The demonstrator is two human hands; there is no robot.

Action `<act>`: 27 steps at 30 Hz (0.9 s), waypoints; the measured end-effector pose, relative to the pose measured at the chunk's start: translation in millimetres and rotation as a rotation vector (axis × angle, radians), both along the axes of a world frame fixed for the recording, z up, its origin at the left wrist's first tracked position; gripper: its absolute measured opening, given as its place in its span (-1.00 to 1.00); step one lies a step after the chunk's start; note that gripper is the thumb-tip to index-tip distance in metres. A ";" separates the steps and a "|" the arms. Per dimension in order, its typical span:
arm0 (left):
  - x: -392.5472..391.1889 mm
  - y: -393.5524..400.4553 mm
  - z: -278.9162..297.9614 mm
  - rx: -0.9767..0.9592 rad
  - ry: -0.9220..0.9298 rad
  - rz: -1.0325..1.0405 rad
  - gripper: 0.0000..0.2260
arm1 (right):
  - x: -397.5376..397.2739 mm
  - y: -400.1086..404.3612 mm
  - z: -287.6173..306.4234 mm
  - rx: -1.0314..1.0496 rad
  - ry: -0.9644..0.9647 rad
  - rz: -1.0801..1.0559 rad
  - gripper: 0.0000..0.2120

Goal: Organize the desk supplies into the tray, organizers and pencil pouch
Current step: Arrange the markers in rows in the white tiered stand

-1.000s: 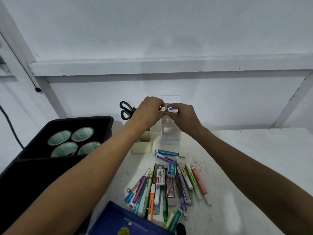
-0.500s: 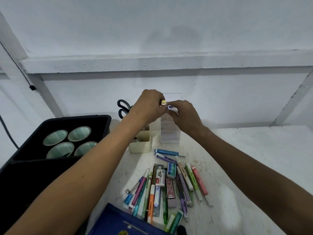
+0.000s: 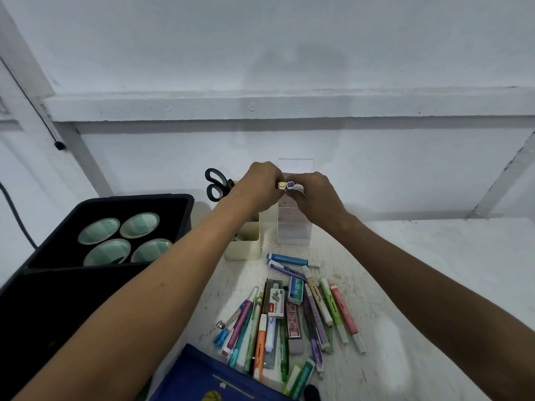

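At frame centre, the left hand (image 3: 262, 185) pinches a yellow-capped marker (image 3: 281, 185) and the right hand (image 3: 314, 195) a purple-capped marker (image 3: 290, 185); both have edged together above the clear organizer (image 3: 295, 227); insertion seems imminent.

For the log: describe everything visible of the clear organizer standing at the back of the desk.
The clear organizer is a tall, see-through box, apparently acrylic, standing upright on the white desk near the wall. Faint horizontal lines suggest stacked tiers. Its right side touches nothing visible; a cream organizer stands close on its left. Both hands hold marker ends in front of its upper part, hiding some of it. Contents cannot be told.
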State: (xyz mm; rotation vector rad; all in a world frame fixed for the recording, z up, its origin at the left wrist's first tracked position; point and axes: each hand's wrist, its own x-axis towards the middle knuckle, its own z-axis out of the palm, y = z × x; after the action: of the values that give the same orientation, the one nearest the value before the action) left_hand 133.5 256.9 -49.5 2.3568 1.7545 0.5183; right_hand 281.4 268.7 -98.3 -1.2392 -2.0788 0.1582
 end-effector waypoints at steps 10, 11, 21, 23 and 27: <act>-2.3 3.2 -7.0 0.031 -0.037 -0.010 -0.82 | -1.6 5.1 -3.8 0.022 0.000 0.010 -0.82; -1.8 3.7 -7.5 0.030 -0.037 -0.010 -0.83 | -1.9 5.8 -4.1 0.020 -0.004 -0.004 -0.82; 0.4 9.1 -15.8 0.098 0.055 -0.013 -0.86 | -4.8 8.9 -6.3 -0.012 -0.136 -0.111 -0.78; 0.9 11.3 -18.1 0.109 0.064 -0.023 -0.86 | -3.7 10.6 -4.1 -0.047 -0.156 -0.096 -0.77; 0.4 13.7 -21.4 0.127 0.089 -0.041 -0.84 | -3.1 9.6 0.9 -0.124 -0.177 -0.078 -0.77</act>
State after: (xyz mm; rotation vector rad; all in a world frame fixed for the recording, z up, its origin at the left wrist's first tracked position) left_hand 133.9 270.7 -70.9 2.5341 1.7545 0.5418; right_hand 278.3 278.3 -97.4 -1.4529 -2.1947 0.1484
